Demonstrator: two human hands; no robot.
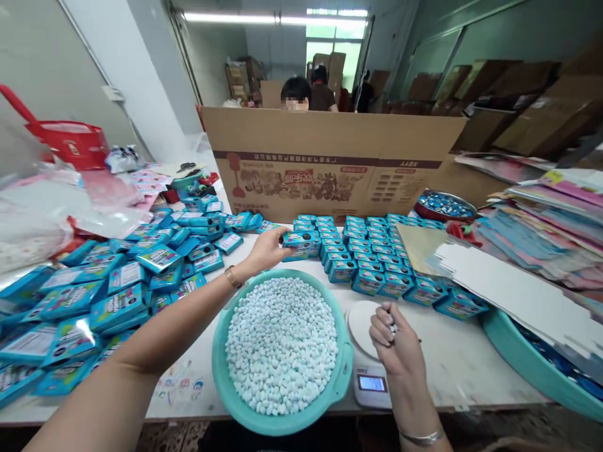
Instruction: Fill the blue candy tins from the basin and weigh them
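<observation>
Beyond the basin's far rim, my left hand (267, 252) is closed on a small blue box (298, 240) at the near left end of the standing rows. My right hand (394, 333) makes a loose fist above a white kitchen scale (358, 376), with a few pale candies (392, 328) showing between its fingers. Below and between my hands sits a turquoise basin (217, 370) full of small pale blue and white candies (282, 345). The scale's display is lit, but its digits are too small to read. My right hand partly covers the scale's round plate (362, 323).
Rows of upright blue boxes (370, 282) stand behind the basin, before a cardboard carton (330, 135). Flat blue boxes (117, 304) are heaped at left. At right are a second turquoise basin (522, 358), white card sheets (509, 292) and stacked colored sheets (556, 213). People (325, 91) are beyond.
</observation>
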